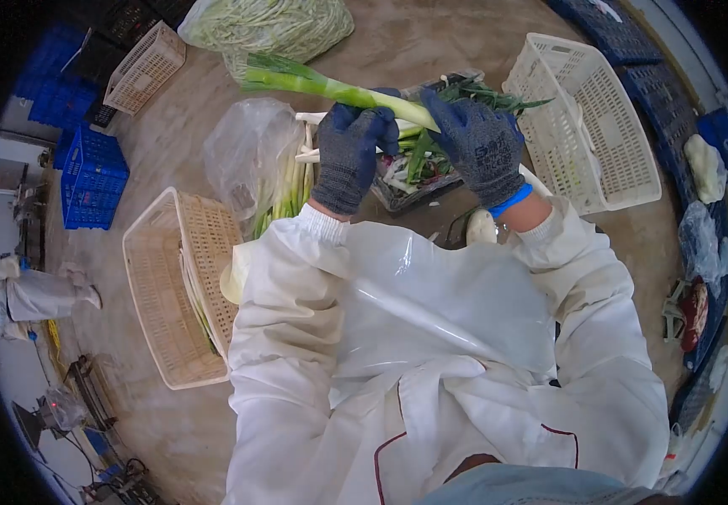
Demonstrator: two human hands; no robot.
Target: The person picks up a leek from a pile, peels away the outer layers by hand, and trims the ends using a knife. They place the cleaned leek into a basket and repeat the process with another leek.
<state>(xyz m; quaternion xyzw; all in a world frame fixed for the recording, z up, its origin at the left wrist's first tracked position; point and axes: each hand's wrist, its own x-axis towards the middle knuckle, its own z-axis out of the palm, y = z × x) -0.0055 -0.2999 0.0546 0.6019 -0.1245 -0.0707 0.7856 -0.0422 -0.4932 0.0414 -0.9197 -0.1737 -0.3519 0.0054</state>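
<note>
A thick leek [322,86] is held up in front of me, its trimmed green end to the left and its pale end to the right. My left hand [349,150], in a grey and blue glove, is closed around its middle. At the pale end, the gloved fingers of my right hand [483,151] are closed on it; they partly hide that end. Below lies a dark crate [410,198] of leafy trimmings [421,160]. More long green-and-white stalks [290,189] lie beside a clear plastic bag [246,151], left of my left hand.
A cream crate [149,278] with a few stalks stands at left, another cream crate [625,151] at right. A big bag of green vegetables [271,29] lies ahead. Blue crates [94,181] stand far left. Another person [40,295] is at the left edge.
</note>
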